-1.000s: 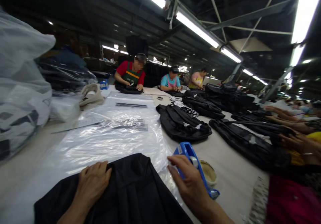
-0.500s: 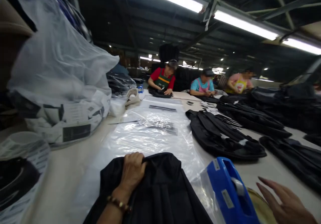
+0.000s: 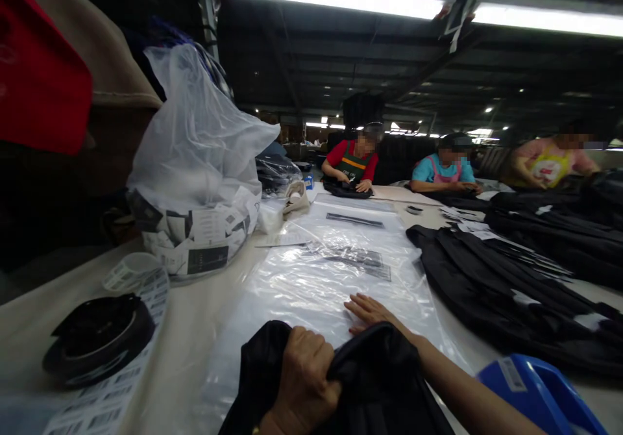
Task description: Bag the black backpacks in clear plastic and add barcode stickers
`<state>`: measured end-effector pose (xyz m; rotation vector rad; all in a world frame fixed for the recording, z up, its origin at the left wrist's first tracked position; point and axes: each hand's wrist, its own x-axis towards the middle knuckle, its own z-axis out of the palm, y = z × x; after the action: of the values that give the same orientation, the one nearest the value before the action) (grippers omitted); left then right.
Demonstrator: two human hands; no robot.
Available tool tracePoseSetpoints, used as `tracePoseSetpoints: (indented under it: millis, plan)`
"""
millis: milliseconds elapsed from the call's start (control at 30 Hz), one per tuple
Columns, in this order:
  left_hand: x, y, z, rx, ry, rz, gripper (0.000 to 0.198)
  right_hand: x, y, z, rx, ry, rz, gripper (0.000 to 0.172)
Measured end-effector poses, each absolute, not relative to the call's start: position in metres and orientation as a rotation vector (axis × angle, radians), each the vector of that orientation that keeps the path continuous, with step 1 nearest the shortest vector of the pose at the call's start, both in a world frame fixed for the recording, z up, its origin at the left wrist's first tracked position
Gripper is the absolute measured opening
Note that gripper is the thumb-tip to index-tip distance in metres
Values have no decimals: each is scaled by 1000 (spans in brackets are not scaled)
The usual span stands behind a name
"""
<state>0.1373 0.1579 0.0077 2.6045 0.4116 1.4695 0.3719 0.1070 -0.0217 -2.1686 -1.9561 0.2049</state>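
A black folded garment (image 3: 384, 383) lies at the near edge of the table on a stack of clear plastic bags (image 3: 321, 279). My left hand (image 3: 304, 383) is closed in a fist round a bunch of the garment's cloth. My right hand (image 3: 367, 310) lies flat just beyond the garment, fingers stretched out on the plastic, its forearm crossing the cloth. A blue tape dispenser (image 3: 540, 393) sits at the lower right, away from both hands.
A large clear bag of tags (image 3: 199, 162) stands at the left, with a dark roll (image 3: 97, 337) on label sheets nearer me. Piles of black garments (image 3: 506, 279) cover the right side. Three seated people (image 3: 355, 159) work at the far end.
The view has swung left. My left hand has bunched the garment's cloth into a fist. My right hand left the tape dispenser side and came across onto the plastic beyond the garment.
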Motion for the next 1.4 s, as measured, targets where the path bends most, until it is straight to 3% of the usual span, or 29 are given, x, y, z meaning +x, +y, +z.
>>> tracePoseSetpoints:
  millis: [167, 467, 700, 1100, 1400]
  plan:
    - [143, 161, 3, 2578, 439, 1453, 19, 375, 120, -57, -2197, -1934, 146, 62]
    - [144, 161, 4, 2538, 475, 1469, 20, 391, 115, -61, -2107, -2002, 20, 54]
    - [143, 164, 0, 2540, 533, 1357, 20, 376, 124, -67, -1836, -2090, 318, 54]
    - [144, 165, 0, 2528, 554, 1319, 23, 383, 143, -30, -1787, -1503, 572, 43]
    - [140, 176, 4, 2415, 689, 864, 16, 388, 155, 3, -1805, -1252, 732, 43]
